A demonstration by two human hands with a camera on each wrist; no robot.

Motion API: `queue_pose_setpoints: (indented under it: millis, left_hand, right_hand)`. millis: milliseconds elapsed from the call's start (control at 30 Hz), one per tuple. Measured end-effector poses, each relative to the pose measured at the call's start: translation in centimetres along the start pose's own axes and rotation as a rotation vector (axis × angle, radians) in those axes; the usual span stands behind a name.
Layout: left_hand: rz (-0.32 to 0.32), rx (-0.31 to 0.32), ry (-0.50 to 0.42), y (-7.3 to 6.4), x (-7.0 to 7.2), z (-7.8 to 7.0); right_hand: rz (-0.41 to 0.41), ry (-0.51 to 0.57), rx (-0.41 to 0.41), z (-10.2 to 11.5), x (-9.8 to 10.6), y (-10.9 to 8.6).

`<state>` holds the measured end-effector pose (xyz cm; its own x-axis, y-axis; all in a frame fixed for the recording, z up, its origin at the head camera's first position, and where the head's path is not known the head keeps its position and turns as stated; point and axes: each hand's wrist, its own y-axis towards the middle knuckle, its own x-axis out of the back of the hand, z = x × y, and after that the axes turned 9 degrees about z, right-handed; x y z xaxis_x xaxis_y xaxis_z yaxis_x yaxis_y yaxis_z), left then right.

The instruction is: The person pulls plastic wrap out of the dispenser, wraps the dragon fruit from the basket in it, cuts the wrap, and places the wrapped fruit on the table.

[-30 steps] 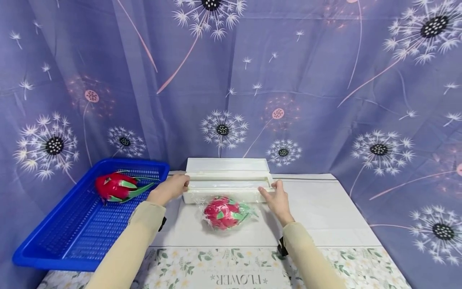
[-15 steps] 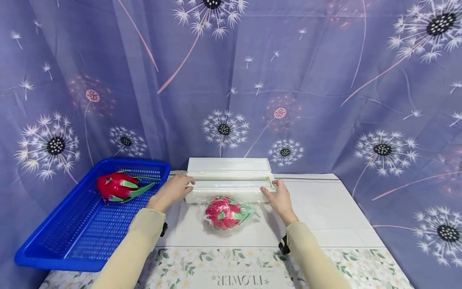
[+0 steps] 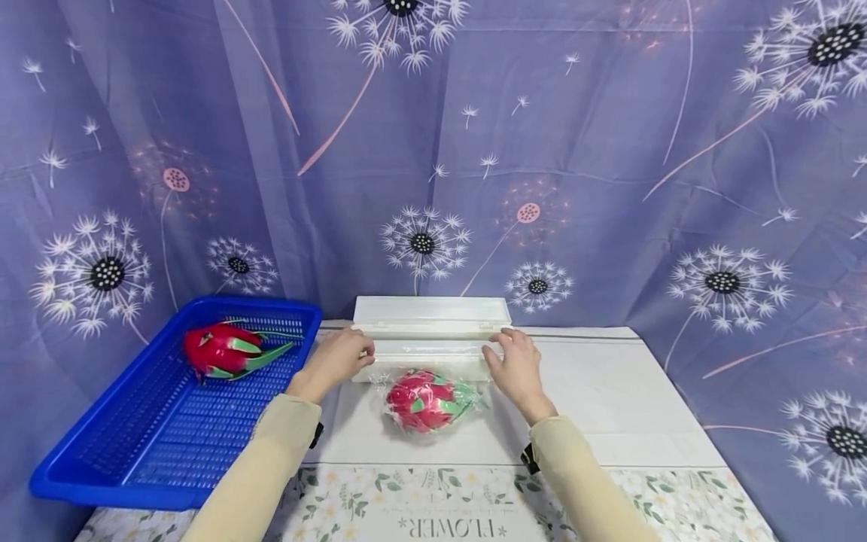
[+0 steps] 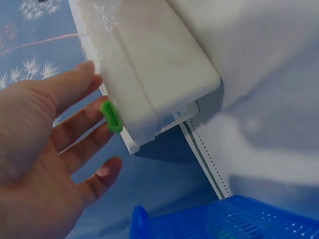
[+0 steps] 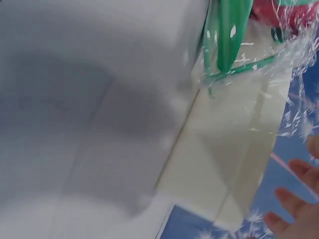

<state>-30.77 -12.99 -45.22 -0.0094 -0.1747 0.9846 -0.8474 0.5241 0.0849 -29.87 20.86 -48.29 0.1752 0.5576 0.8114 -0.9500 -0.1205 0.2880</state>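
A long white cling film dispenser stands at the back of the table, with its lid raised. Clear film lies across its opening. At the dispenser's left end is my left hand, thumb and index finger close together by the edge; whether they touch the film is unclear. My right hand reaches over the right end, fingers spread in the right wrist view. A green clip-like piece sits at the dispenser's edge beside my left fingers. In front lies a film-wrapped red dragon fruit.
To the left stands a blue perforated basket holding an unwrapped dragon fruit. A purple dandelion-print curtain hangs close behind the dispenser. A floral mat covers the table's near side, with white covering beyond it.
Both hands have shifted inward along the dispenser from its ends. My left fingers have loosened from the left end. The fruits and basket stay put, and the view has shifted slightly.
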Motion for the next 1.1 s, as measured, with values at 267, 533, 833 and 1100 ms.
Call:
queue_pose_setpoints:
  millis: [267, 533, 833, 1100]
  left_hand:
    - [0.015, 0.01, 0.08, -0.1, -0.7, -0.7]
    - [-0.006, 0.013, 0.082, 0.1, -1.2, -1.1]
    - [-0.082, -0.051, 0.024, 0.2, -1.9, -1.2]
    - [-0.125, -0.121, 0.028, 0.3, -2.1, -1.4]
  right_hand:
    - [-0.011, 0.018, 0.103, 1.3, -1.1, 0.2]
    - [-0.006, 0.036, 0.095, 1.7, -1.6, 0.3]
    - [-0.101, 0.151, 0.096, 1.2, -1.4, -0.2]
    - [-0.128, 0.249, 0.066, 1.3, -0.8, -1.3]
